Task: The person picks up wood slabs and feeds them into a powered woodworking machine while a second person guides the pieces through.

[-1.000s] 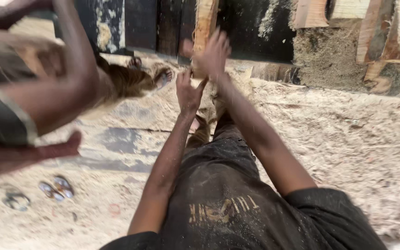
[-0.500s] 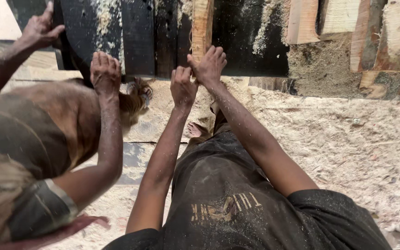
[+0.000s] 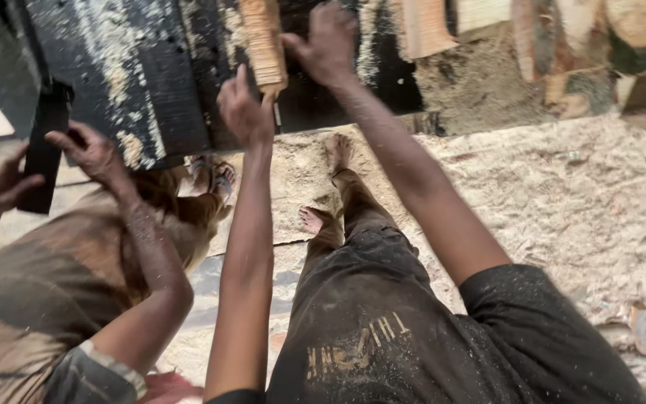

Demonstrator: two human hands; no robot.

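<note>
Left hand (image 3: 244,112), right hand (image 3: 328,45) clamped on rough ridged wooden block (image 3: 263,41); sawdust-coated dark table (image 3: 151,75).

- So the bench (image 3: 151,82) here is a dark, blackish slab across the top of the view, and it's dusted all over with pale sawdust streaks.
- Sitting on it: a ridged, light brown piece of wood (image 3: 263,45) standing on end, near the bench's front edge.
- Further right along the same line there's a row of cut wood offcuts (image 3: 428,26), pale faces showing, with a packed heap of sawdust (image 3: 480,90) under them.
- Below all that, the floor (image 3: 562,194) is basically buried in sawdust and shavings, thick and tan.
- A few curled wood scraps (image 3: 641,325) lie on the floor at the right edge.
- Bare feet (image 3: 338,153) planted straight on that sawdust floor.
</note>
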